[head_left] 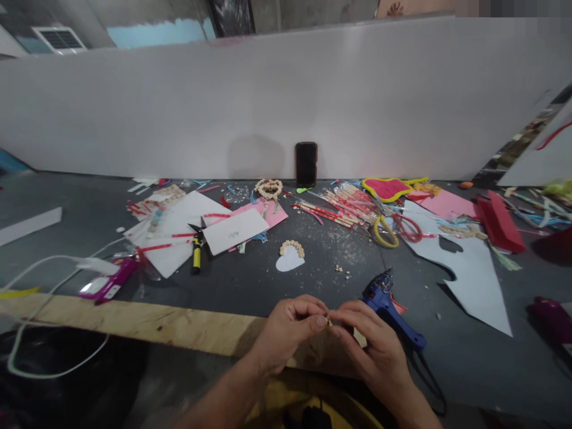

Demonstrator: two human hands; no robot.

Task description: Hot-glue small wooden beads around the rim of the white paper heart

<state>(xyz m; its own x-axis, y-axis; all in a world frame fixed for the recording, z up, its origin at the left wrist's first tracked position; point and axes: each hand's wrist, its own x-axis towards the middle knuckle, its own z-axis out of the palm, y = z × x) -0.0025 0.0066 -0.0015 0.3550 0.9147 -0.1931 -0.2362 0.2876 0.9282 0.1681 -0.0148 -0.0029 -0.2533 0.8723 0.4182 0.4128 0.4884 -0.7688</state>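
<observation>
Head: glue gun beside hands

No text can be read with certainty. The white card bears a short line of green marks near its middle, too small and blurred to make out as letters or numbers. Pale label-like patches on the purple block are likewise illegible.

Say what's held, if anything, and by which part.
The left hand and right hand hold a tiny tan piece between them; which part each grips is too small to tell.
</observation>
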